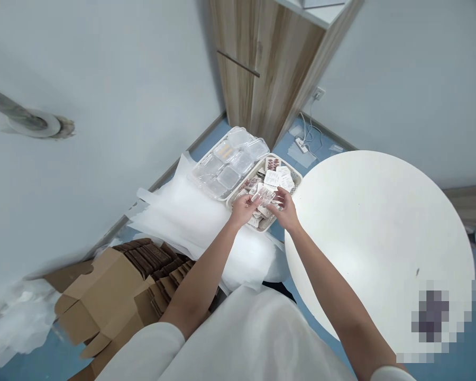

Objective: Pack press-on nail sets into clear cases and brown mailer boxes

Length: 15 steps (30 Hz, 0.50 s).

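Over a white basket (264, 228) my left hand (244, 210) pinches the left edge of a small card of press-on nails (265, 196), with rows of glossy pinkish pieces on it. At the card's right edge is my right hand (286, 211), its thumb and curled fingers closed around that side. Beneath both hands the basket is filled with a loose heap of similar cards (273, 163), some showing reddish nails and others white backs (273, 178). How deep the heap goes is hidden.
Left of the basket, another basket holds clear plastic boxes (227, 177). White foam sheets (194, 217) lie nearer me, beside brown cardboard boxes (103, 286). A round white table (376, 222) stands at right. Behind are a wooden cabinet (262, 58) and a power strip (301, 145) with cables.
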Each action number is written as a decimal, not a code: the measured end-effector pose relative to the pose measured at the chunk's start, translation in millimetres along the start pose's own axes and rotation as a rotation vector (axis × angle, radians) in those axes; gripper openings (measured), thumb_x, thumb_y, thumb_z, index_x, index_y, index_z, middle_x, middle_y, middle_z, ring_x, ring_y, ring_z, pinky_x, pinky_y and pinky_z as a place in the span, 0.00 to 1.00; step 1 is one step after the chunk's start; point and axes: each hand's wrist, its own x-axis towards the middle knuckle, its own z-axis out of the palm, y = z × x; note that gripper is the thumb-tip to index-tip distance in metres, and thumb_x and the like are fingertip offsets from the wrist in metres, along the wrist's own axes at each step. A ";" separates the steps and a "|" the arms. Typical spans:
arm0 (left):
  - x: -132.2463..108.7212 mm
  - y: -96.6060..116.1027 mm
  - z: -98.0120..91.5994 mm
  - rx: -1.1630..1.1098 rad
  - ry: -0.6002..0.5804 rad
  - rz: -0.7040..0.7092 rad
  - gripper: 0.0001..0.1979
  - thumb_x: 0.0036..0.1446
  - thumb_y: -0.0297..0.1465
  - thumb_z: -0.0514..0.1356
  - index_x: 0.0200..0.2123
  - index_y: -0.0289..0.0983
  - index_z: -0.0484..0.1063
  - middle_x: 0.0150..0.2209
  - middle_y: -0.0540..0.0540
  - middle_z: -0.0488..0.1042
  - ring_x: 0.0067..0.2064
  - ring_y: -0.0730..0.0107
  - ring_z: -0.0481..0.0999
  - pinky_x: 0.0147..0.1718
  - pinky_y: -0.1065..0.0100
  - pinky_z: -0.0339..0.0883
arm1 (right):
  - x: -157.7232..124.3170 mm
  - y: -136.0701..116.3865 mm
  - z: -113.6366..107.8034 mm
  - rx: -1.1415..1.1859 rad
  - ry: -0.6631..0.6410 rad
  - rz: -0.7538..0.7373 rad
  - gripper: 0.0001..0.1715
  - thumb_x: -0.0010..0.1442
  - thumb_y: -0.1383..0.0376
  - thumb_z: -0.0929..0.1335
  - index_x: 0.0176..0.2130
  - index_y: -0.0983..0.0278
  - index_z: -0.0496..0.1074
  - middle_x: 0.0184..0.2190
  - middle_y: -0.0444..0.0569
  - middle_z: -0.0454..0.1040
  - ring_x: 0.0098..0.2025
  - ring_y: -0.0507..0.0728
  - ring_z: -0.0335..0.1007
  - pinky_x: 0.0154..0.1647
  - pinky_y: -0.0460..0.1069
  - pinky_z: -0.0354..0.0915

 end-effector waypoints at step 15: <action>-102.2 20.0 115.5 -0.108 -0.538 0.007 0.14 0.47 0.36 0.61 0.37 0.35 0.72 0.37 0.44 0.73 0.40 0.67 0.70 0.42 0.65 0.63 | -174.2 13.8 -108.5 0.433 0.401 0.268 0.26 0.47 0.57 0.69 0.47 0.60 0.66 0.28 0.41 0.63 0.30 0.51 0.65 0.35 0.52 0.68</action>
